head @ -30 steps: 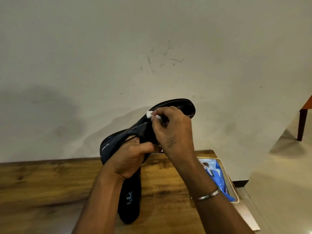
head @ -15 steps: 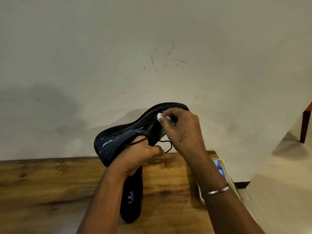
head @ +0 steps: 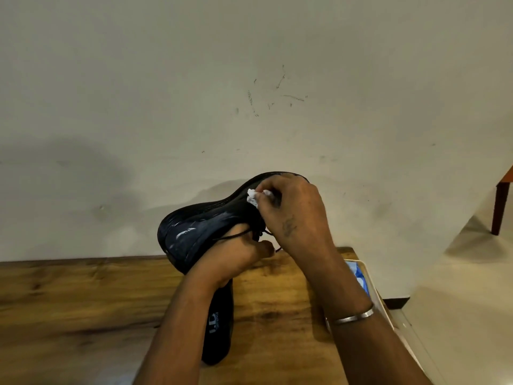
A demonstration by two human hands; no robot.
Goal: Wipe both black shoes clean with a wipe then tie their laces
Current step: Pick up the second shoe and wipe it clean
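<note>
A black shoe (head: 200, 229) is held up in the air on its side above the wooden table (head: 83, 295), toe to the left, with wet streaks on its upper. My left hand (head: 236, 257) grips it from below near the laces, and a loose black lace end hangs by my fingers. My right hand (head: 291, 212) pinches a small crumpled white wipe (head: 252, 198) and presses it against the shoe's side towards the heel. Under my left forearm a second black shoe or insole (head: 219, 323) with white lettering lies on the table, partly hidden.
A white tray (head: 373, 287) holding a blue wipes pack (head: 361, 279) sits at the table's right edge, mostly behind my right forearm. A plain wall rises right behind the table. A brown chair leg (head: 499, 207) stands on the floor at far right.
The shoe has tipped lower and flatter, its toe swinging left. My right hand with the wipe has slid along the shoe's side towards the heel and now covers more of the tray.
</note>
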